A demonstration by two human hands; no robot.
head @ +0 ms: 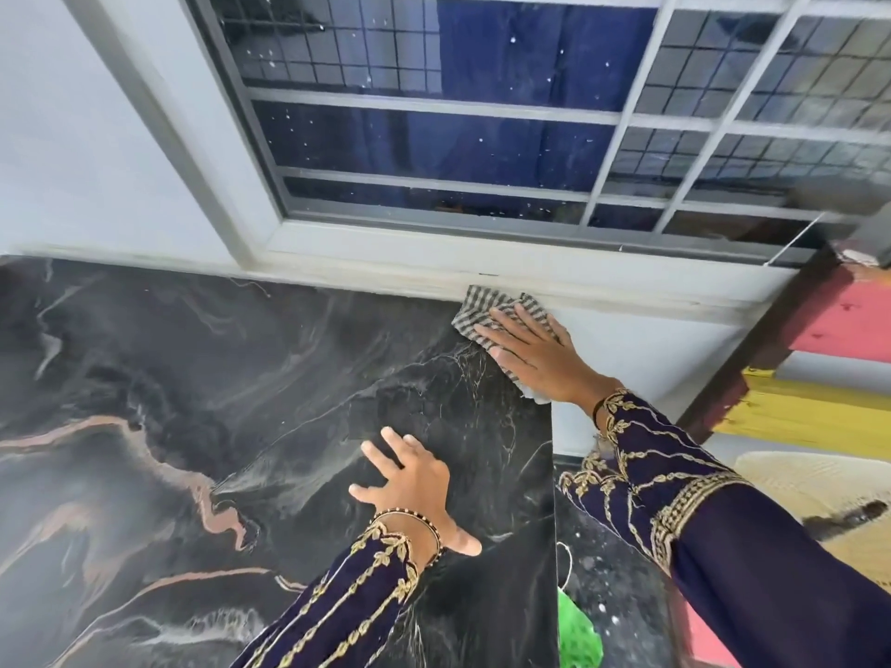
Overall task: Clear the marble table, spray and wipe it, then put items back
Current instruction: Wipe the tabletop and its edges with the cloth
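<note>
Black marble table (202, 402), veined in white and copper, lies under both hands. Right hand (540, 351) presses flat, fingers stretched out, on a grey checked cloth (487, 308) at the table's far right corner, just below the white window sill (530, 277); part of the cloth shows beyond the fingertips and part under the palm. Left hand (410, 484) rests nearer the body, spread open and holding nothing, palm down on the bare marble. Green plastic bag (576, 634) sits on the floor beneath the right forearm.
</note>
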